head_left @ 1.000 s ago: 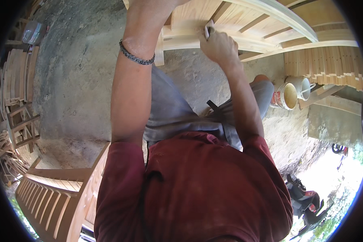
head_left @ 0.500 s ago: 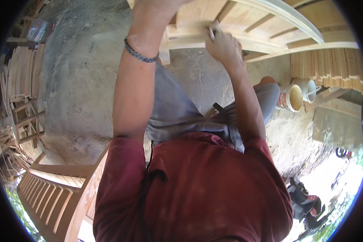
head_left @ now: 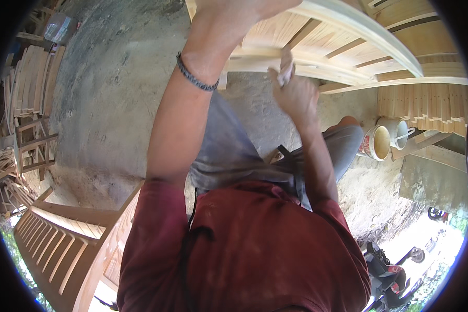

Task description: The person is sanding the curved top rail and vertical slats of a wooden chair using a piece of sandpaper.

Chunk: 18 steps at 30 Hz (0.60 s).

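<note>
A pale wooden furniture piece (head_left: 317, 70) with a curved rail and several inset panels lies across the top of the view. My left hand (head_left: 234, 21), a dark braided band at its wrist, is over the near left part of this piece. One of its digits stretches to the right; the other fingers are cut off by the picture's upper edge. Close to the near rail, on my side, is my right hand (head_left: 296, 99). Its fingers are closed on a small whitish folded piece (head_left: 285, 73), whose material I cannot make out.
Two buckets (head_left: 375, 143) stand right of my knee, near a row of wooden slats (head_left: 424, 106). Stacked boards (head_left: 34, 80) and a clear plastic container (head_left: 60, 28) are at the far left. Slatted wooden furniture (head_left: 62, 249) stands behind me on the left; a motorbike (head_left: 392, 273) behind right.
My right hand has drawn back from the near rail toward my body, and the whitish piece shows more clearly. My left hand has shifted slightly right. The whole view has tilted a little.
</note>
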### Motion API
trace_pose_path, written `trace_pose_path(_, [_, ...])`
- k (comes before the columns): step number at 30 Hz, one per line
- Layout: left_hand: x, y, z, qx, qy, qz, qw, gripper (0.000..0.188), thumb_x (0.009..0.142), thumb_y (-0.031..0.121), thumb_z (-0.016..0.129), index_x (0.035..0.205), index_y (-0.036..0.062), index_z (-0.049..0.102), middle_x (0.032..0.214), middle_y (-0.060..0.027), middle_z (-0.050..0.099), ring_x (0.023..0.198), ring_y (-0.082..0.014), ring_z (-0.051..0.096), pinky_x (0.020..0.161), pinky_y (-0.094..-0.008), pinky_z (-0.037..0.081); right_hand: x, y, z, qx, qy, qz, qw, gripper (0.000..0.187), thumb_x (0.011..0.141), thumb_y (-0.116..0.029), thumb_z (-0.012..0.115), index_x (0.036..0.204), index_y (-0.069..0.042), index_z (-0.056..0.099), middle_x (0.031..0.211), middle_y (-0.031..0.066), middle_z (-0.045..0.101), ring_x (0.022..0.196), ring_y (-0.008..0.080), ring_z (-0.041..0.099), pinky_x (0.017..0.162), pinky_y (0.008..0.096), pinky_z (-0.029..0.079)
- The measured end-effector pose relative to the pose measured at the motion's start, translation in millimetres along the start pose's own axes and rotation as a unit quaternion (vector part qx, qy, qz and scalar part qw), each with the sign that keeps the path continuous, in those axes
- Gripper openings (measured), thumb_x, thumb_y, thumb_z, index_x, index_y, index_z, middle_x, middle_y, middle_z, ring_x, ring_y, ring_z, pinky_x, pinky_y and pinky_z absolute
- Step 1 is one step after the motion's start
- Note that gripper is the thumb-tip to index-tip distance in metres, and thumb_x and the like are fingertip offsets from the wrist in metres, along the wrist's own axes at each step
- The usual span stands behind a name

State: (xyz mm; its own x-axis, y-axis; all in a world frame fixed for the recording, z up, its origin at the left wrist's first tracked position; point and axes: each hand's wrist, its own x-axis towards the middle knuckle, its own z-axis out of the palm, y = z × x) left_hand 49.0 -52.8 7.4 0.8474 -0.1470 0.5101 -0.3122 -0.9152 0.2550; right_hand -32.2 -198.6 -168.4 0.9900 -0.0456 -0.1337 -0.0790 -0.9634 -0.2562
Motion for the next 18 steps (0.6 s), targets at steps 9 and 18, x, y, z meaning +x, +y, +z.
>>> trace_pose_path(9, [-0.9,-16.7,-0.8,0.036,0.063,-0.001,0.997,0.040,0.088,0.039,0.063,0.083,0.0015,0.074,0.084,-0.0263,0.071,0.081,-0.0424,0.071,0.073,-0.0504,0.059,9.5,-7.2,-2.7,0.025,0.002,-0.038,0.999,0.068,0.103,-0.053,0.041,0.155,-0.009,0.037,0.080,0.0252,0.072,0.078,0.0385,0.074,0.070,0.0519,0.059])
trace_pose_path(18, [-4.1,-7.3,2.2,0.036,0.012,-0.022,0.999,0.042,0.090,0.040,0.060,0.086,0.0013,0.075,0.084,-0.0257,0.072,0.083,-0.0428,0.072,0.075,-0.0504,0.059,10.2,-8.8,-8.4,-0.039,-0.010,-0.006,0.999,0.070,0.103,-0.047,0.045,0.159,-0.009,0.029,0.077,0.0225,0.072,0.074,0.0354,0.075,0.072,0.0482,0.061])
